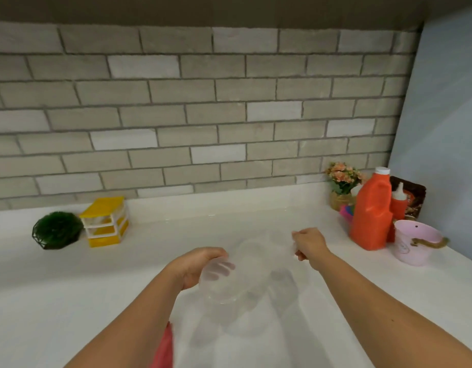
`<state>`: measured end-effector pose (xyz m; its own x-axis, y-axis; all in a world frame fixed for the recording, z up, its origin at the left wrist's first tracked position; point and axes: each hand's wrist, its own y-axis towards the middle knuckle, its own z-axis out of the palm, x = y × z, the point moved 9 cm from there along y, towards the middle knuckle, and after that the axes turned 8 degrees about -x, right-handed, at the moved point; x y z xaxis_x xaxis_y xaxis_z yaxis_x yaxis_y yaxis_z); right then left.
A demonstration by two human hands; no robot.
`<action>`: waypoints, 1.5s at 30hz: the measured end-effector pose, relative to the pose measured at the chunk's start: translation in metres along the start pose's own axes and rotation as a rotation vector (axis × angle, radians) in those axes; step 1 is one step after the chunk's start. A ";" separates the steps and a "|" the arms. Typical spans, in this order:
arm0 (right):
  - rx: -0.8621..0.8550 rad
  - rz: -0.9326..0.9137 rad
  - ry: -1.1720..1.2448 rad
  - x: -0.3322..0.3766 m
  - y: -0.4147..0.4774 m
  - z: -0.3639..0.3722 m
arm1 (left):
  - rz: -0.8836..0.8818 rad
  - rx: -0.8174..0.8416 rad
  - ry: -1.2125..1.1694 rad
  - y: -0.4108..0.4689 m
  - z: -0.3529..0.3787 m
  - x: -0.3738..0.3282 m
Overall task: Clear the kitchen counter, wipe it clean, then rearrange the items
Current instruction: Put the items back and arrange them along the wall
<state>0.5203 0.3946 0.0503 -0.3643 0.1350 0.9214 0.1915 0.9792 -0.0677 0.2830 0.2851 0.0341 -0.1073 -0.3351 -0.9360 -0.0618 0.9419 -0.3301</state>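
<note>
Over the white counter [70, 288], both hands hold a clear plastic container [237, 272] that is blurred and hard to outline. My left hand [200, 264] grips its near left rim, fingers showing through the plastic. My right hand [308, 244] pinches its far right edge. A red cloth [164, 346] shows under my left forearm at the bottom edge.
At the back left stand a round green plant [57, 229] and a small yellow drawer unit [106, 221]. At the right sit a flower pot [342, 184], an orange jug [371, 211], a small orange squeeze bottle [398, 200], a pink bucket [415, 241] and a dark packet [413, 197].
</note>
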 end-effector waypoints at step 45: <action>-0.043 0.089 0.214 0.086 0.046 0.330 | 0.223 -0.764 0.221 0.131 -0.320 0.039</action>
<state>0.1971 0.5012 -0.0003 -0.1435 0.1803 0.9731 0.2542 0.9570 -0.1398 -0.0473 0.3881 -0.0071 -0.3848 -0.2140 -0.8979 -0.6650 0.7389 0.1089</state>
